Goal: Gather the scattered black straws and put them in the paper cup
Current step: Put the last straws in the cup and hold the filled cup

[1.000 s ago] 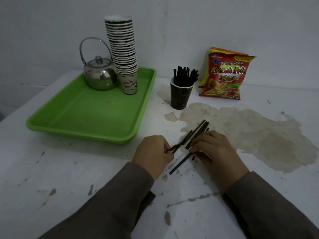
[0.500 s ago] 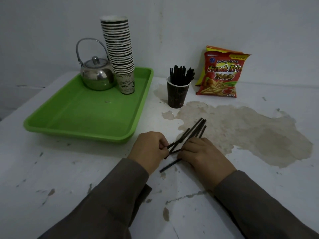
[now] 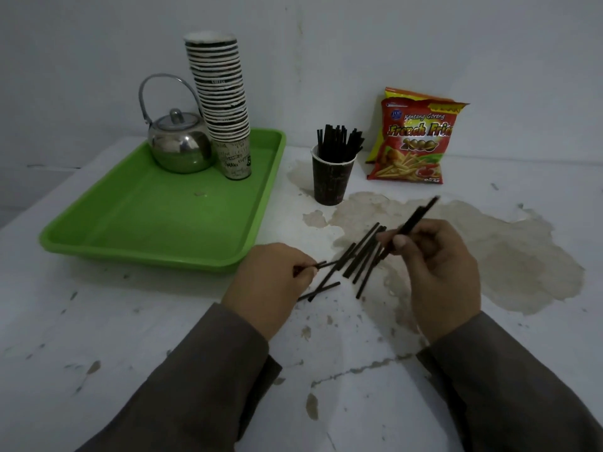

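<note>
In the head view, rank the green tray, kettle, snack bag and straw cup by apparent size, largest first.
1. green tray
2. kettle and snack bag: look about alike, so I leave them unranked
3. straw cup, smallest

Your white table (image 3: 98,321) is stained and chipped. On it sit a green tray (image 3: 156,220), paper cup (image 3: 330,181), snack bag (image 3: 412,141) and loose black straws (image 3: 355,259).

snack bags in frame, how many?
2. The red French Fries bag leans on the wall right of the straw cup; a yellow bag stands behind it, mostly hidden.
</note>
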